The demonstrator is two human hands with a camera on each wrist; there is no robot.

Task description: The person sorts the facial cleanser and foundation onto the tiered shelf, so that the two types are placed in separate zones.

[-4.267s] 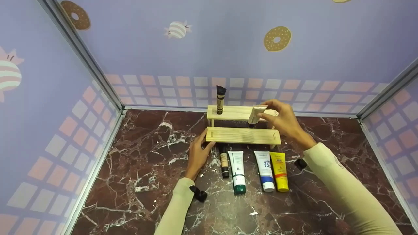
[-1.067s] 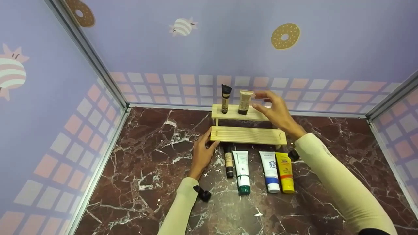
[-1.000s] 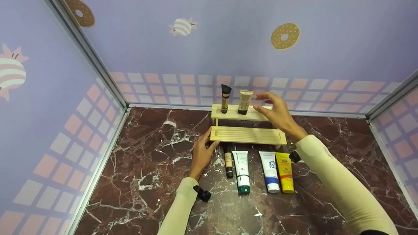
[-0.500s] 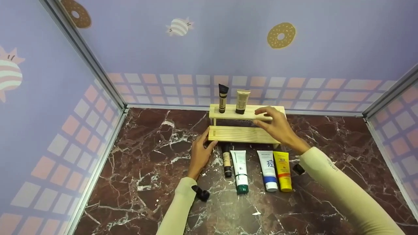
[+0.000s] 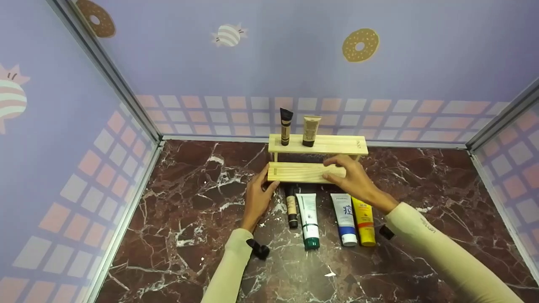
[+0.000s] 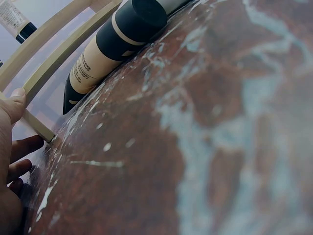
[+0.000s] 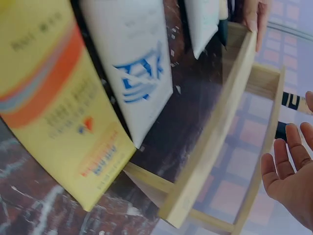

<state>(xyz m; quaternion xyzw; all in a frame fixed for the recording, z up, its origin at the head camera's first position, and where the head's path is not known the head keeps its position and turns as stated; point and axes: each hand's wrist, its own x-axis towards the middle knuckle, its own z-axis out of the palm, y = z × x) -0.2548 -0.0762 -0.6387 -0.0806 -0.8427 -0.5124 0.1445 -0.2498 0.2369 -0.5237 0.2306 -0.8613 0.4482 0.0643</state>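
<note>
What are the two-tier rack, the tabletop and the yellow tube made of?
Two-tier rack: looks like pale unfinished wood, matte, with visible grain lines along the boards.
Tabletop: dark red-brown marble look with white veins and a slight sheen; real stone or a printed laminate, cannot tell.
Yellow tube: apparently soft plastic, smooth and slightly glossy, with a printed orange band and flat crimped end.

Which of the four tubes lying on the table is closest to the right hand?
The yellow tube, last on the right of the row, beside the blue-and-white tube; the right hand hovers just above its top end.
</note>
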